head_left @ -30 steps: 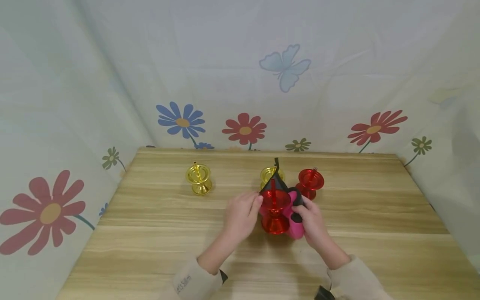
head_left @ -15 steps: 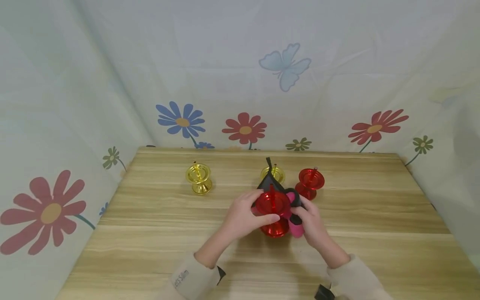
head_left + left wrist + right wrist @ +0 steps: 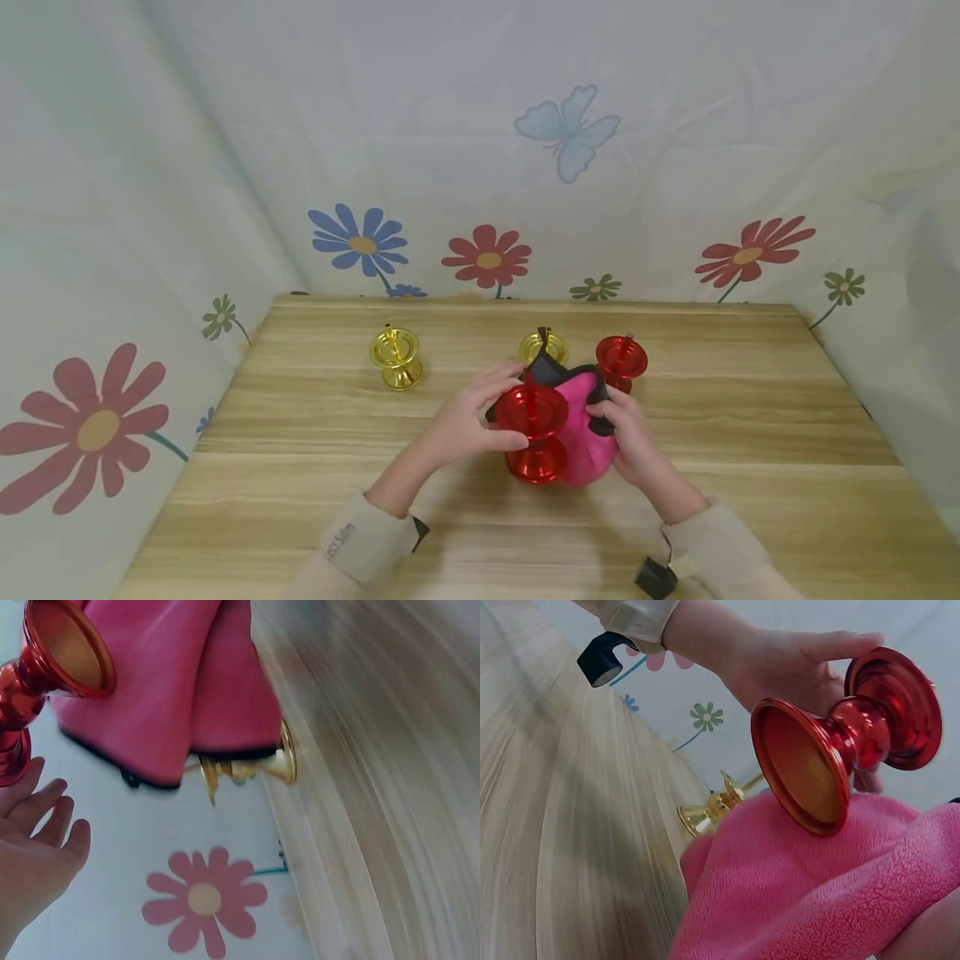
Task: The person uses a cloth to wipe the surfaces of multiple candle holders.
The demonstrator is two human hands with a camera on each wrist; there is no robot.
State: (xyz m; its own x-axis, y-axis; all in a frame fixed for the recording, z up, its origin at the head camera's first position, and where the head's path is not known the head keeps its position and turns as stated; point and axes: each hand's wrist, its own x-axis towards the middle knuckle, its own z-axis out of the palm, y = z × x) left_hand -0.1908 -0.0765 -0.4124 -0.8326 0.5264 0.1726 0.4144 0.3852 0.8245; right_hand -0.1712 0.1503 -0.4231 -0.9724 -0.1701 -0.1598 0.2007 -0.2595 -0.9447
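A shiny red candle holder (image 3: 534, 417), with a dish, waisted stem, flared foot and central post, is held off the table. My left hand (image 3: 468, 421) has it between thumb and fingers at the dish; in the left wrist view its fingers (image 3: 52, 817) are spread beside the dish. My right hand (image 3: 630, 433) grips a pink cloth (image 3: 581, 437) with black edging and a dark side. The cloth lies against the holder's right side, and in the right wrist view it touches the foot (image 3: 799, 765). Cloth partly hides the right fingers.
On the wooden table (image 3: 300, 467) stand a gold candle holder (image 3: 395, 358) at the left, another gold candle holder (image 3: 555, 346) behind the cloth, and a second red candle holder (image 3: 621, 358) to its right. A flowered curtain (image 3: 420, 150) hangs behind.
My left hand and the red candle holder have shifted left. The thumb has come round to its near side. The cloth has opened out, showing more pink on the right.
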